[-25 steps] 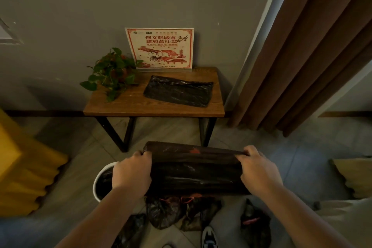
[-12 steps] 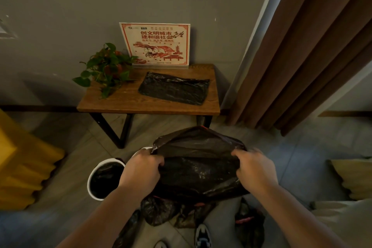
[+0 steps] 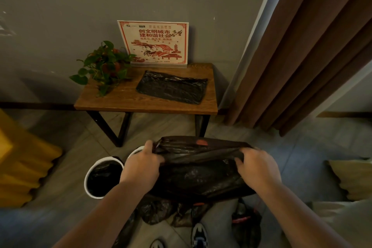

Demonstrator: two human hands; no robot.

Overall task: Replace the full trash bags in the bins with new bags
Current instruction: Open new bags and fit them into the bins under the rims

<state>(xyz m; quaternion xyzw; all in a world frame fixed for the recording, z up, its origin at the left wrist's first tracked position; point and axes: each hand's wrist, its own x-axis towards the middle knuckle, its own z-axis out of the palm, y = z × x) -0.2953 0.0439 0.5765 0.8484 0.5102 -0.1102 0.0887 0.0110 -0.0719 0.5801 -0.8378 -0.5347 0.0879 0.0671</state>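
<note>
I hold a new black trash bag (image 3: 198,171) stretched between both hands above the floor. My left hand (image 3: 142,165) grips its left top edge and my right hand (image 3: 256,164) grips its right top edge. A white bin (image 3: 88,177) lined with a black bag stands on the floor at the left. The rim of a second white bin (image 3: 135,150) peeks out behind my left hand; the held bag hides the rest of it. A folded black bag (image 3: 172,89) lies on the wooden side table (image 3: 112,100). Tied full black bags (image 3: 173,213) sit on the floor below my hands.
A potted plant (image 3: 104,65) and a red-and-white sign (image 3: 154,43) stand on the table against the grey wall. Brown curtains (image 3: 302,56) hang at the right. A yellow object (image 3: 22,167) is at the left, a cushion (image 3: 354,179) at the right. My shoe (image 3: 199,236) is below.
The bag's mouth had puffed open half a second ago; now it is pulled flatter and wider between my hands. The view shifted so both bins show further left.
</note>
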